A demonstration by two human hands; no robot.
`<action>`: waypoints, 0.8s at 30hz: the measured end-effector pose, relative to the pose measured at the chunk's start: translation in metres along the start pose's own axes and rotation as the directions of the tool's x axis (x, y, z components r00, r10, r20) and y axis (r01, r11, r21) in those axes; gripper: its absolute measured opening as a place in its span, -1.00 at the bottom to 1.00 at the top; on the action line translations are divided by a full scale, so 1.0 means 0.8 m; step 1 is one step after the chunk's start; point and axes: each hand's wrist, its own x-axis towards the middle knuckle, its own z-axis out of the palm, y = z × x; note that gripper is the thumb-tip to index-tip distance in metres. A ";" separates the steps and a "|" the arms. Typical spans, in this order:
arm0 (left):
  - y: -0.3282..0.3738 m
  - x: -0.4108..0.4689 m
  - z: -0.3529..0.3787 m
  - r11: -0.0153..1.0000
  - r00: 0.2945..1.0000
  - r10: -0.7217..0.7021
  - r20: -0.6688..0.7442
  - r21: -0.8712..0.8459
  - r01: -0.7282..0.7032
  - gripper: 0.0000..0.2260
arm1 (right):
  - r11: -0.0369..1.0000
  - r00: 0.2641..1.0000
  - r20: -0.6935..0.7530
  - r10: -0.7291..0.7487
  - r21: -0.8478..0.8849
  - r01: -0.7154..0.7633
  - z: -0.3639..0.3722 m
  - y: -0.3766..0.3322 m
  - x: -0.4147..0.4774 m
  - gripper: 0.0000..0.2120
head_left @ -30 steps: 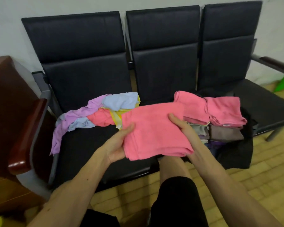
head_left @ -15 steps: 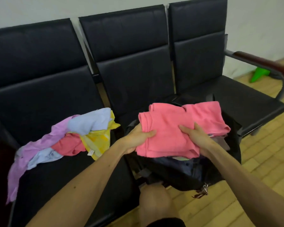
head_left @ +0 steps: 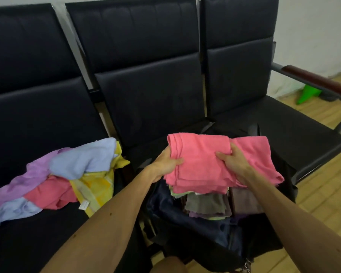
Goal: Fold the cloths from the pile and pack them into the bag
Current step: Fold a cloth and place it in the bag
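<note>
A folded pink cloth (head_left: pixel 197 164) is held in both hands over the open dark bag (head_left: pixel 195 229)

The cloth is gripped at its left edge by the left hand (head_left: pixel 165 164), thumb on top and fingers curled beneath, and at its right side by the right hand (head_left: pixel 232 162), fingers closed over the fabric; it is set on top of the stacked folded cloths (head_left: pixel 209 203) already packed in the bag, beside another pink folded cloth (head_left: pixel 264 162). The bag is placed on the middle seat of a row of black padded chairs (head_left: pixel 146 85) against a pale wall (head_left: pixel 313 26). The unfolded pile (head_left: pixel 57 178) of lilac, blue, pink and yellow pieces is spread on the left seat. A wood-topped armrest (head_left: pixel 319 81) is seen at the right, above a light wooden floor (head_left: pixel 327 194) where a green object (head_left: pixel 307 95) lies by the wall
</note>
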 end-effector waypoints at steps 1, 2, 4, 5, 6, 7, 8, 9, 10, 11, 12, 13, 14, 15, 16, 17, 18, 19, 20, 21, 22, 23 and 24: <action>0.000 0.000 0.001 1.000 1.000 0.008 -0.012 0.005 -0.008 -0.45 | 1.000 1.000 -0.024 0.011 -0.001 -0.011 -0.001 0.004 0.003 -0.55; -0.001 -0.003 0.000 1.000 0.999 0.016 -0.038 0.009 -0.015 -0.45 | 0.999 0.998 -0.036 0.048 -0.020 -0.048 0.001 0.006 0.004 -0.48; 0.001 -0.009 -0.003 1.000 0.997 0.022 -0.070 0.014 -0.021 -0.43 | 0.992 0.991 -0.060 0.121 -0.015 -0.122 0.003 0.007 0.002 -0.24; 0.002 -0.012 -0.005 1.000 0.997 0.008 -0.072 0.007 -0.008 -0.43 | 0.989 0.989 -0.045 0.140 -0.040 -0.142 0.005 0.005 0.000 -0.11; -0.002 -0.022 -0.016 1.000 0.997 -0.018 -0.074 -0.018 0.017 -0.44 | 0.981 0.988 -0.038 0.152 -0.120 -0.155 0.016 -0.008 -0.011 -0.08; -0.002 -0.030 -0.022 0.998 0.997 -0.038 -0.066 -0.052 0.034 -0.46 | 0.963 0.991 -0.062 0.122 -0.235 -0.133 0.020 -0.015 -0.019 -0.13; -0.009 -0.044 -0.036 0.996 0.995 -0.054 -0.089 -0.079 0.047 -0.49 | 0.928 0.992 -0.122 0.029 -0.364 -0.072 0.033 -0.025 -0.031 -0.21; -0.016 -0.056 -0.048 0.995 0.991 -0.054 -0.126 -0.087 0.043 -0.54 | 0.879 0.974 -0.188 -0.125 -0.476 0.021 0.042 -0.031 -0.041 -0.26; -0.028 -0.072 -0.063 0.996 0.981 -0.050 -0.188 -0.078 0.036 -0.61 | 0.826 0.927 -0.227 -0.299 -0.548 0.133 0.056 -0.044 -0.062 -0.31; -0.043 -0.087 -0.079 0.997 0.965 -0.049 -0.258 -0.076 0.030 -0.68 | 0.780 0.858 -0.224 -0.462 -0.564 0.273 0.073 -0.051 -0.082 -0.39; -0.062 -0.103 -0.097 0.996 0.944 -0.059 -0.323 -0.077 0.036 -0.75 | 0.735 0.786 -0.202 -0.584 -0.542 0.407 0.097 -0.056 -0.101 -0.47; -0.082 -0.117 -0.111 0.995 0.924 -0.084 -0.373 -0.081 0.058 -0.82 | 0.687 0.730 -0.155 -0.666 -0.508 0.520 0.120 -0.057 -0.122 -0.56; -0.107 -0.135 -0.130 0.992 0.899 -0.123 -0.419 -0.078 0.100 -0.88 | 0.649 0.696 -0.083 -0.713 -0.453 0.611 0.155 -0.057 -0.144 -0.64; -0.133 -0.152 -0.147 0.986 0.875 -0.165 -0.454 -0.074 0.147 -0.92 | 0.622 0.677 0.008 -0.736 -0.388 0.681 0.192 -0.048 -0.162 -0.73; -0.155 -0.164 -0.156 0.978 0.850 -0.204 -0.486 -0.057 0.202 -0.94 | 0.615 0.680 0.103 -0.726 -0.344 0.709 0.223 -0.038 -0.176 -0.80; -0.182 -0.177 -0.171 0.965 0.817 -0.238 -0.525 -0.036 0.258 -0.96 | 0.627 0.694 0.193 -0.693 -0.313 0.713 0.261 -0.027 -0.186 -0.85; -0.204 -0.188 -0.185 0.950 0.787 -0.257 -0.560 0.002 0.312 -0.99 | 0.656 0.725 0.272 -0.632 -0.310 0.688 0.300 -0.017 -0.191 -0.88; -0.221 -0.194 -0.191 0.934 0.768 -0.269 -0.581 0.037 0.355 -0.95 | 0.689 0.765 0.347 -0.543 -0.336 0.642 0.328 -0.005 -0.191 -0.89; -0.239 -0.199 -0.200 0.914 0.751 -0.289 -0.594 0.062 0.401 -0.90 | 0.712 0.794 0.411 -0.447 -0.374 0.594 0.360 0.005 -0.189 -0.87; -0.252 -0.200 -0.205 0.901 0.748 -0.294 -0.594 0.090 0.425 -0.88 | 0.713 0.805 0.464 -0.369 -0.415 0.566 0.383 0.013 -0.186 -0.82; -0.257 -0.199 -0.203 0.886 0.750 -0.289 -0.595 0.131 0.446 -0.90 | 0.702 0.809 0.503 -0.304 -0.456 0.547 0.396 0.018 -0.182 -0.77; -0.267 -0.197 -0.208 0.873 0.746 -0.282 -0.603 0.161 0.460 -0.92 | 0.678 0.801 0.541 -0.255 -0.490 0.547 0.418 0.023 -0.179 -0.73; -0.270 -0.195 -0.209 0.859 0.741 -0.272 -0.613 0.192 0.474 -0.88 | 0.655 0.793 0.567 -0.221 -0.517 0.552 0.432 0.027 -0.177 -0.69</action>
